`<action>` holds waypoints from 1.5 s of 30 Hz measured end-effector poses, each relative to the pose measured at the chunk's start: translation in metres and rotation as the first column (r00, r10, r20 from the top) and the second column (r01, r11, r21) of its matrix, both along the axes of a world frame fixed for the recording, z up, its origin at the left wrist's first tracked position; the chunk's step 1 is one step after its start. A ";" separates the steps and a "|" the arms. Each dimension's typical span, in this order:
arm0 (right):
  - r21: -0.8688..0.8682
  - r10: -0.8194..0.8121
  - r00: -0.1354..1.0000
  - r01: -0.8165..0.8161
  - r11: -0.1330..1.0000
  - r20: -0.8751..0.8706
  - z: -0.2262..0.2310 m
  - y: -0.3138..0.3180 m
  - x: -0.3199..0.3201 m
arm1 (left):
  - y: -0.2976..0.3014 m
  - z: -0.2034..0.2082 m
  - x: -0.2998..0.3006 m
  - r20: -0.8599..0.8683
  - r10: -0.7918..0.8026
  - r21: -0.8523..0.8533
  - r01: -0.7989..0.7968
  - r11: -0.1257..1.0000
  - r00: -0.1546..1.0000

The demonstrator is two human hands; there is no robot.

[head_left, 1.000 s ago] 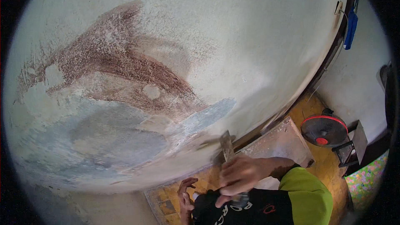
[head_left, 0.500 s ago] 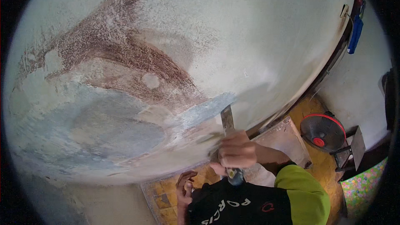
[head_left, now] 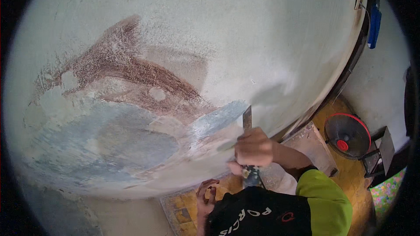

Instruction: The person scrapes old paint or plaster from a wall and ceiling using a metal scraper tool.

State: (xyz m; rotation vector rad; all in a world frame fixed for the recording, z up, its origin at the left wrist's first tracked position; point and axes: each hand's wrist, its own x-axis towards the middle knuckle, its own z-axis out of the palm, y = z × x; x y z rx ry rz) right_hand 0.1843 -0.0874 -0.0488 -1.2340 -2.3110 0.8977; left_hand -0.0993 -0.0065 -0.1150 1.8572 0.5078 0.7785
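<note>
My right hand [head_left: 253, 146] is wrapped round the handle of a scraper [head_left: 247, 117]. The narrow metal blade points up at the wall [head_left: 297, 39], its tip near the right end of a pale blue patch [head_left: 221, 117]. I cannot tell whether the tip touches. The butt of the handle sticks out below my fist. A speckled brown patch [head_left: 153, 72] spreads above the blue area. Low in front of my body, my left hand [head_left: 206, 196] has loosely bent fingers, apart, with nothing visible in them.
To the right, a black fan with a red rim [head_left: 348, 136] stands by a small dark stand [head_left: 379, 153]. A pale board or slab [head_left: 308, 146] lies below the wall on yellow tiles [head_left: 345, 188]. A blue object [head_left: 374, 27] hangs near a wall socket [head_left: 358, 2].
My right hand and the scraper have shifted slightly right, and the blade tip sits a little higher and farther right. My left hand has moved slightly right too. The view has tilted.
</note>
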 end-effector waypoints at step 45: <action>0.778 -0.219 0.746 -0.601 0.186 0.629 0.026 0.037 -0.074 | 0.063 -0.003 -0.091 -0.065 -0.114 0.095 0.120 0.988 0.991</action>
